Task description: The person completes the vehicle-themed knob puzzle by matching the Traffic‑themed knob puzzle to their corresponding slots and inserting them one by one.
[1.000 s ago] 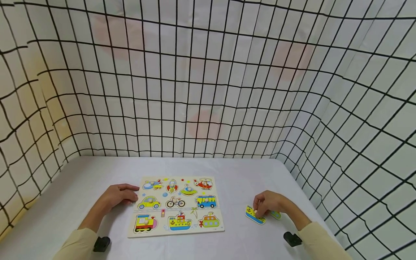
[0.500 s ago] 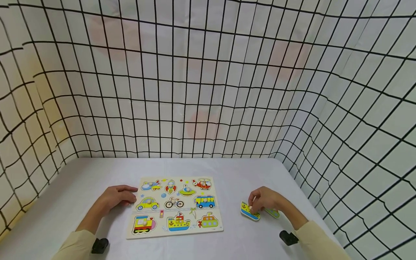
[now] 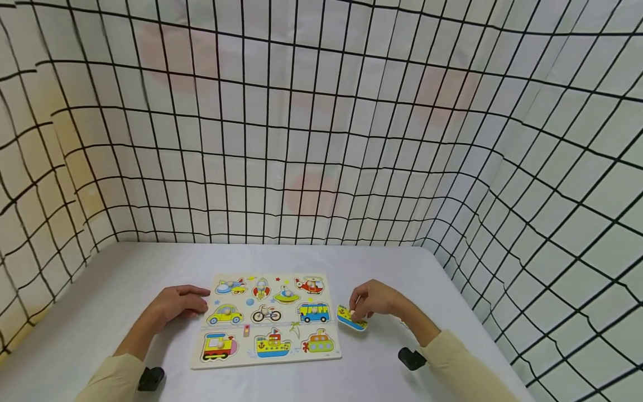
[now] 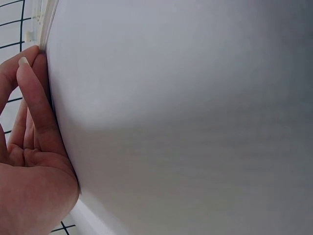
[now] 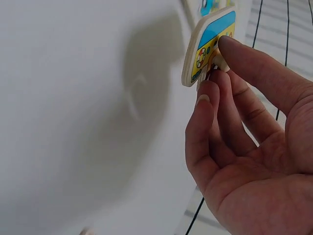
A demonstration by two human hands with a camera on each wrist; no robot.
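Between my right thumb and fingers I pinch the wooden knob of a flat boat puzzle piece (image 3: 346, 319), yellow above and blue below. My right hand (image 3: 374, 300) holds it tilted in the air, near the right edge of the wooden puzzle board (image 3: 246, 358). The right wrist view shows the boat piece (image 5: 215, 30) edge-on over the white surface, its shadow below. My left hand (image 3: 173, 307) rests on the table at the board's left edge. In the left wrist view its fingertips (image 4: 41, 55) touch that edge, fingers relaxed.
The board carries vehicle pictures, several with knobs, among them a train (image 3: 219, 346), a bus (image 3: 313, 312) and a boat picture (image 3: 273, 345) in the bottom row. My right forearm mostly hides a green piece on the table. A black net (image 3: 281, 212) over white cloth surrounds the table.
My right hand has carried the boat piece leftward, away from the green piece and up to the board's right edge. The left hand stays where it was.
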